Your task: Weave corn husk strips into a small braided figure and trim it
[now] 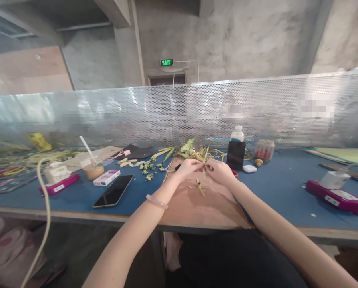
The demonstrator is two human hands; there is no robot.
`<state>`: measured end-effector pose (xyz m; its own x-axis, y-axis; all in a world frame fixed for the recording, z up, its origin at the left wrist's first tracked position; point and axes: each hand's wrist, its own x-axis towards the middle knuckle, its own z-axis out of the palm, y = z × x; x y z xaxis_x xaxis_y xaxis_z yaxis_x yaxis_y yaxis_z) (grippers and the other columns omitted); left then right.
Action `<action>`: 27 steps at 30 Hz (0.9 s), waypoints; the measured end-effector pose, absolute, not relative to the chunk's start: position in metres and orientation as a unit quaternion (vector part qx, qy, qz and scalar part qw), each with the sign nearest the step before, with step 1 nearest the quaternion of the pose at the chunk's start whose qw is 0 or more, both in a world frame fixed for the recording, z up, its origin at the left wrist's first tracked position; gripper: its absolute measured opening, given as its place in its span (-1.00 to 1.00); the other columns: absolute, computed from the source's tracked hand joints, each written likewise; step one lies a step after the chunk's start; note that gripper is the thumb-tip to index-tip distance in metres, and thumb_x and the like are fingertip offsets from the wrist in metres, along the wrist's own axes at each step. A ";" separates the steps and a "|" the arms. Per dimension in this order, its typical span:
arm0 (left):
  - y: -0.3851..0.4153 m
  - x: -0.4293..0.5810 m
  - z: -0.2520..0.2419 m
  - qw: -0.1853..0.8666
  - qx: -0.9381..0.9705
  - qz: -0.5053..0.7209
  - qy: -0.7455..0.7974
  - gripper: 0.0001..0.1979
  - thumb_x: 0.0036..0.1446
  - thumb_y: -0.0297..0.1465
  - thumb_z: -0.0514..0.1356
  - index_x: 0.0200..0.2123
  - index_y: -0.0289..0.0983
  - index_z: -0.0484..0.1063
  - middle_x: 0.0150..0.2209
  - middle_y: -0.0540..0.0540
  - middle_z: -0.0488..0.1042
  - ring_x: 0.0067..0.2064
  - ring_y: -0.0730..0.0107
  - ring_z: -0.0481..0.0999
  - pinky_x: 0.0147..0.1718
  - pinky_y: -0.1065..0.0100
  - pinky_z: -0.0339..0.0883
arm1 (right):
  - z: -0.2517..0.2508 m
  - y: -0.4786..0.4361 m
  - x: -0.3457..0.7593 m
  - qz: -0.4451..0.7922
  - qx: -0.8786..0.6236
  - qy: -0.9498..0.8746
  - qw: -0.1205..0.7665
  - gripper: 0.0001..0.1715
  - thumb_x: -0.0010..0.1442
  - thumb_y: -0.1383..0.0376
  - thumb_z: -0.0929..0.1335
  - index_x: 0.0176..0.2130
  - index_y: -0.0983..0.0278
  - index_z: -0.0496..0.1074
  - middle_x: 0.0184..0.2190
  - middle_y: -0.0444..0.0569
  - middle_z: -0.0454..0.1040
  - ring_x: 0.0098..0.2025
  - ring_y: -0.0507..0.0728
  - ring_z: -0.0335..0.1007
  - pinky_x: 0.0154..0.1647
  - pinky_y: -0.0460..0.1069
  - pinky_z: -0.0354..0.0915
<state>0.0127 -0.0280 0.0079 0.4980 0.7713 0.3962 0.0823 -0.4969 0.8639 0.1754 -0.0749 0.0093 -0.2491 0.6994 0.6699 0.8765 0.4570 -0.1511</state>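
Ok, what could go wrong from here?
The thin plant strip might tear or slip where the left hand and right hand meet. The left forearm could nudge the flat dark phone near the front edge of the blue table. If the cup tipped, its drink might wet the small box.

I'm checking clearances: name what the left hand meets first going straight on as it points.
Likely the pale plant strip just ahead, then the right hand; depth there is unclear.

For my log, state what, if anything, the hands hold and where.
Left hand and right hand appear to pinch a thin, pale-green leafy strip; the gripped part is unclear.
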 end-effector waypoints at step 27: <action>-0.027 0.013 0.008 0.475 0.712 0.444 0.266 -0.84 -0.06 -0.43 0.21 -0.35 -0.34 0.51 -0.35 -0.11 0.51 -0.31 0.41 0.44 -0.29 0.40 0.28 | 0.006 -0.064 0.177 -0.059 -0.455 -0.762 0.458 -0.81 0.10 0.31 0.27 -0.39 0.26 0.48 -0.45 -0.07 0.46 -0.44 0.03 0.31 -0.41 -0.11 0.19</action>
<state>0.0128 -0.0272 0.0079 0.4643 0.8003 0.3794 -0.0429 -0.4076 0.9122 0.1769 -0.0642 0.0062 -0.1668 0.6394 0.7506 0.7473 0.5786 -0.3268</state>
